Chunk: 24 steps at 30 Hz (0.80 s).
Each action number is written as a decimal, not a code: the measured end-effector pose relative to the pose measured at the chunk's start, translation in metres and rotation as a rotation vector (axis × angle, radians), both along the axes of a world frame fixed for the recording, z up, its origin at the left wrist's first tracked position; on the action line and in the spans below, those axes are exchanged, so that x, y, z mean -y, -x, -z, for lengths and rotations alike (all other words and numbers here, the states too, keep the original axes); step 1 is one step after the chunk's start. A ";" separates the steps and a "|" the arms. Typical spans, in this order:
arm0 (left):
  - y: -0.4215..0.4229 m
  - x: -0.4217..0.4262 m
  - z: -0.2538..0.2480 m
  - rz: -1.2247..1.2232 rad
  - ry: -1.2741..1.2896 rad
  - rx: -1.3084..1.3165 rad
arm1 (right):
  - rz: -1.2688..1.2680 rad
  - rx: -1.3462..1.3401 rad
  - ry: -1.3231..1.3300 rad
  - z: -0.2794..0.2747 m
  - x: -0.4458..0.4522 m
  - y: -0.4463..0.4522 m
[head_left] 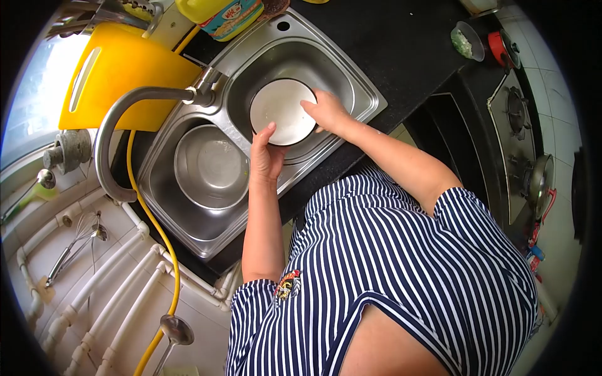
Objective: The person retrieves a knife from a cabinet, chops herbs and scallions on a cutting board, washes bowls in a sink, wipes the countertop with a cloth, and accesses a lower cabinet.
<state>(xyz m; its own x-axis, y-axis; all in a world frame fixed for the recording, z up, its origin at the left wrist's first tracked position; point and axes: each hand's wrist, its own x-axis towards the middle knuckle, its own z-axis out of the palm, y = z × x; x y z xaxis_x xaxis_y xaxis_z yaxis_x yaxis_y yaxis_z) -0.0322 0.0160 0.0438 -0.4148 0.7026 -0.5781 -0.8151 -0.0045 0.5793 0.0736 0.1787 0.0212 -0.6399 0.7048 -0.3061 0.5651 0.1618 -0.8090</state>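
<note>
A round white bowl with a thin dark rim is held over the right basin of a steel double sink, its inner side facing up. My left hand is closed on the bowl's near edge, thumb over the rim. On the right edge, my right hand grips it with the thumb laid inside and the fingers partly hidden underneath. A large steel bowl sits in the left basin. The grey faucet arches over toward the left, away from the white bowl.
Behind the sink stand a yellow cutting board and a yellow jug with a blue label. A glass bowl and a red pot are at the far right, near the gas stove. A yellow hose runs down the left.
</note>
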 end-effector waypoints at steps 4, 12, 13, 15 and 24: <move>-0.003 -0.018 0.004 -0.107 -0.066 -0.080 | -0.071 -0.242 -0.594 -0.062 -0.004 0.000; 0.007 -0.035 0.018 -0.182 -0.115 -0.246 | -0.901 -0.010 -0.215 -0.033 0.006 0.013; 0.011 -0.032 0.015 -0.175 -0.077 -0.209 | -0.869 0.060 -0.373 -0.032 -0.002 0.008; 0.000 -0.033 0.007 -0.127 -0.019 -0.241 | -0.830 0.131 -0.533 -0.025 -0.010 0.010; -0.009 -0.041 0.005 -0.055 -0.002 -0.238 | -0.769 0.078 -0.470 -0.007 -0.019 0.030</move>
<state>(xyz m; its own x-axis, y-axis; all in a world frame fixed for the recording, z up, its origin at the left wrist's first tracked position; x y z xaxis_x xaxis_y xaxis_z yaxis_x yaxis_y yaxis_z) -0.0232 0.0575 0.0391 -0.5768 0.6764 -0.4581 -0.6544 -0.0469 0.7547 0.0433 0.1974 0.0287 -0.9754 0.1542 -0.1572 0.2150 0.8215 -0.5281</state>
